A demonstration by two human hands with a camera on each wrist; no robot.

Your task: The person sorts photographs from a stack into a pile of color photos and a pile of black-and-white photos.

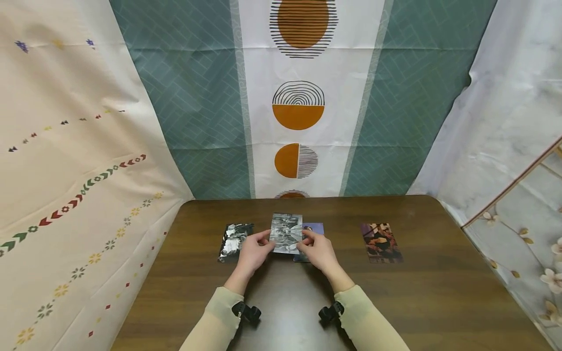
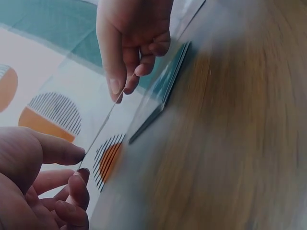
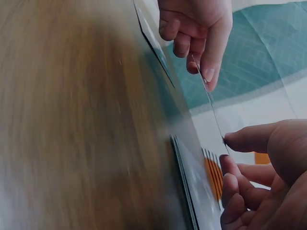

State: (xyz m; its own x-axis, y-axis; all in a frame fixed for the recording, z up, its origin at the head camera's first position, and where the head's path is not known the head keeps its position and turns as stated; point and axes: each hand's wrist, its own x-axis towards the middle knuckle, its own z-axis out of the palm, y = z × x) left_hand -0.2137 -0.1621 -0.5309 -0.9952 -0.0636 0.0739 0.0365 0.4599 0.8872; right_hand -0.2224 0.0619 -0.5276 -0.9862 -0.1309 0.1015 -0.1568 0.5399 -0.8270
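A black-and-white photo card [image 1: 286, 234] is held up over the table between both hands. My left hand [image 1: 253, 252] pinches its left edge between thumb and fingers, and my right hand [image 1: 319, 252] pinches the lower right edge. Both wrist views show this card [image 2: 103, 123] nearly edge-on, as a thin line between the two sets of fingertips. Behind it and partly covered lies a purple-blue picture card [image 1: 314, 228]; the right wrist view shows a small pile of cards [image 3: 181, 177] on the table near the right hand.
Left of the left hand lies another black-and-white photo card [image 1: 235, 239]. A reddish-brown picture card [image 1: 381, 243] lies farther right on the wooden table [image 1: 430, 292]. Patterned cloth [image 1: 202, 97] hangs behind the table's far edge, with more cloth at both sides.
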